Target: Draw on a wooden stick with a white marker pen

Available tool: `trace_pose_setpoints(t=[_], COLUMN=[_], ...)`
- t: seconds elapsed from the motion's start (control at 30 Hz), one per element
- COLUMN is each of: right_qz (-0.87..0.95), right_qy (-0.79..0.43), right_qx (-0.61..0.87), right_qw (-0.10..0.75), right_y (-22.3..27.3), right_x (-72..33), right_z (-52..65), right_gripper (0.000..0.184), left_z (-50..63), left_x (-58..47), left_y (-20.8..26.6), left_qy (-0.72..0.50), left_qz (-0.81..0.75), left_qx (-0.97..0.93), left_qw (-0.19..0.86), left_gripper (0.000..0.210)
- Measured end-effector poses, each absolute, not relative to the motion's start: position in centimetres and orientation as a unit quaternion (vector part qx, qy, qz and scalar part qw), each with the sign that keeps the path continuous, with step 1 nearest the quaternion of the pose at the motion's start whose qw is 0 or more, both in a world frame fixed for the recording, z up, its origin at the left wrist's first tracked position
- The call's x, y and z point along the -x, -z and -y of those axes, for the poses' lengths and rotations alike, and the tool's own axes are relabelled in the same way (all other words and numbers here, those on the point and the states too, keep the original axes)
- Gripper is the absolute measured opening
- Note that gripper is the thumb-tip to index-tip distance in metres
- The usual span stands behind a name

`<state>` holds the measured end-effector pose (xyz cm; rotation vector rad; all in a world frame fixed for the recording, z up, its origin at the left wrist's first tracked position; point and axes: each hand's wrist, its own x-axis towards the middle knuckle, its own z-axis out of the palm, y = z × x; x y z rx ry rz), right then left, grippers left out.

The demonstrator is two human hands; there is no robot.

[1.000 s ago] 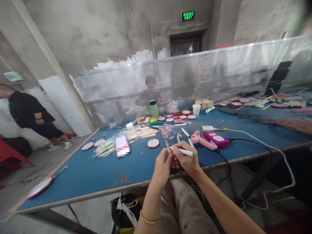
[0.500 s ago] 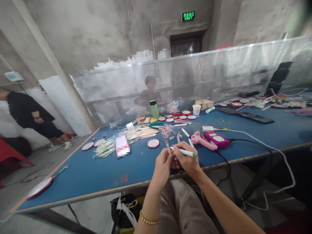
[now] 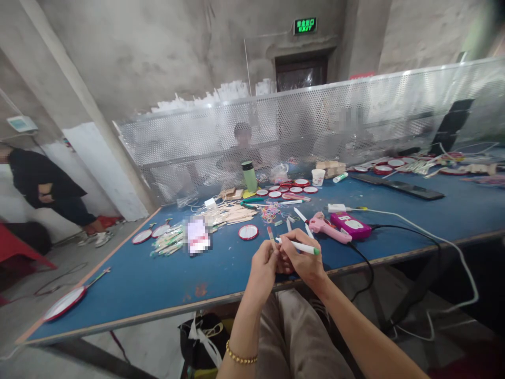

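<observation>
My left hand (image 3: 263, 267) is closed around a small flat wooden stick (image 3: 270, 233) whose upper end is reddish. In my right hand (image 3: 305, 267) I grip a white marker pen (image 3: 303, 246) with a green end, its tip close to the stick. Both hands meet just over the table's front edge, and the lower part of the stick is hidden by my fingers. A round white disc with a red rim (image 3: 248, 232) lies just beyond my left hand. Past my right hand rest a pink glue gun (image 3: 327, 229) and loose white markers (image 3: 300, 214).
The blue table (image 3: 158, 284) holds a pile of wooden sticks (image 3: 236, 213), coloured rubber bands (image 3: 270, 212), several red-rimmed discs (image 3: 295, 190), a green bottle (image 3: 249, 177) and a purple box (image 3: 350, 225) with cables. A perforated metal screen (image 3: 189, 137) stands behind. A person (image 3: 47, 184) is at far left.
My hands keep almost the same pose; the marker's green end has shifted slightly right. The person at far left has moved a little to the left.
</observation>
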<state>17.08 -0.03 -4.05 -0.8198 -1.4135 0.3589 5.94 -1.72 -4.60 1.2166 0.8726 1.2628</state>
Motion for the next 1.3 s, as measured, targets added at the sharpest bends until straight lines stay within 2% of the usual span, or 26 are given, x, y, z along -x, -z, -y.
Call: trace_pose_setpoints(t=[1.07, 1.3], right_qz=[0.666, 0.651], right_qy=[-0.146, -0.185], right_qx=[0.356, 0.37], right_qw=[0.639, 0.636], right_y=[4.42, 4.38], right_x=[-17.22, -17.2], right_z=[-0.18, -0.09], right_gripper=[0.019, 0.019], left_z=[1.86, 1.92], left_x=[-6.02, -6.17], left_y=[4.49, 4.27], left_qy=[-0.539, -0.542], left_qz=[-0.371, -0.355], left_qx=[-0.531, -0.531], left_qw=[0.539, 0.546], left_gripper=[0.037, 0.037])
